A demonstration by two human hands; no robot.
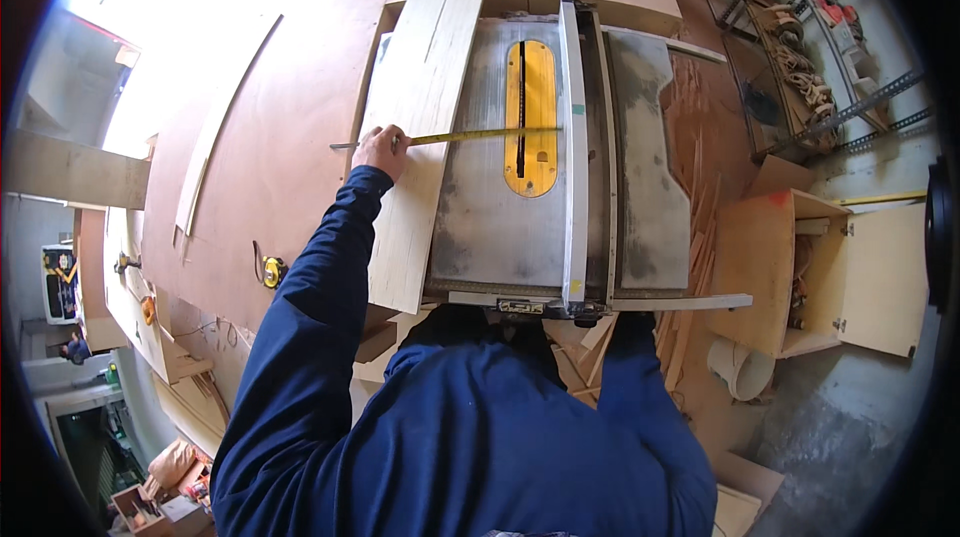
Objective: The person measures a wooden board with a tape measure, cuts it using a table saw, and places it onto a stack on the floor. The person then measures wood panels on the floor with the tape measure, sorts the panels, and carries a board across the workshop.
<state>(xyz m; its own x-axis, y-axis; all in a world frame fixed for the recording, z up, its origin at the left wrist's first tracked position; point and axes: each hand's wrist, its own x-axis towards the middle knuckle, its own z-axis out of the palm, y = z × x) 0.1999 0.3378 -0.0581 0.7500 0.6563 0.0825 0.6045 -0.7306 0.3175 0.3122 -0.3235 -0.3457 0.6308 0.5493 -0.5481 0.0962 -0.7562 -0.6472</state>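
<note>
My left hand (382,153) is closed over a pale wooden board (425,77) lying on the left part of a table saw (470,187). It grips the yellow blade of a tape measure (470,135), which stretches right across the saw's yellow throat plate (540,107) to the long metal fence (573,157). A thin grey stick-like piece (343,146) pokes out on the hand's left side; its kind is not clear. My right hand is out of sight, with the right sleeve (635,367) running down at the saw's front rail.
A yellow tape measure case (272,272) and a narrow wooden strip (225,127) lie on the big brown sheet (300,137) at left. At right stand an open wooden cabinet (800,272), a white bucket (742,367) and metal shelving (830,117). Loose wood strips (700,267) lie beside the saw.
</note>
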